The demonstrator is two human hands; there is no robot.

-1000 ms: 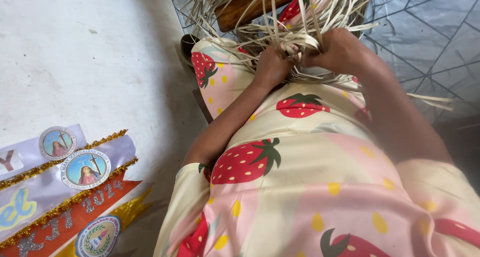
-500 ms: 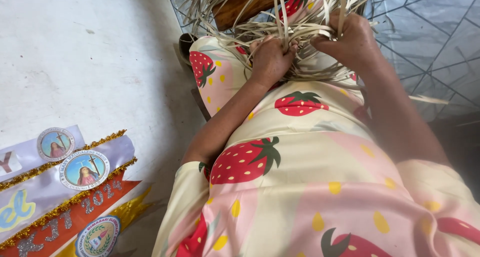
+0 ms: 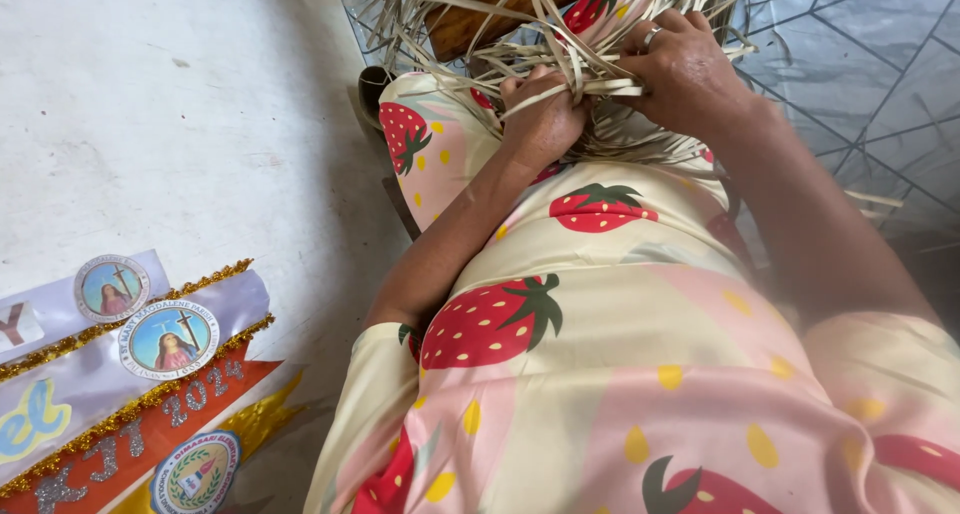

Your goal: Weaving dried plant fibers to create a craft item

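Observation:
A mass of pale dried leaf strips [image 3: 560, 34] lies in my lap at the top of the view, partly woven, with loose ends fanning out. My left hand [image 3: 543, 119] is closed on a bunch of the strips near the middle. My right hand [image 3: 685, 74], with a ring on one finger, grips and bends other strips just to the right. I wear a cream and pink dress with a strawberry print [image 3: 600, 354]. A brown wooden piece [image 3: 480, 14] shows under the strips.
Folded sashes with gold glitter trim and round picture badges [image 3: 130, 364] lie on the pale floor at the lower left. Grey tiles with thin lines [image 3: 860, 74] lie on the right. A dark seat edge [image 3: 400, 209] shows beside my leg.
My right hand has shifted from beside the left hand up and to the right, then turned over the strips so its ring shows. My left hand stays closed on its bunch.

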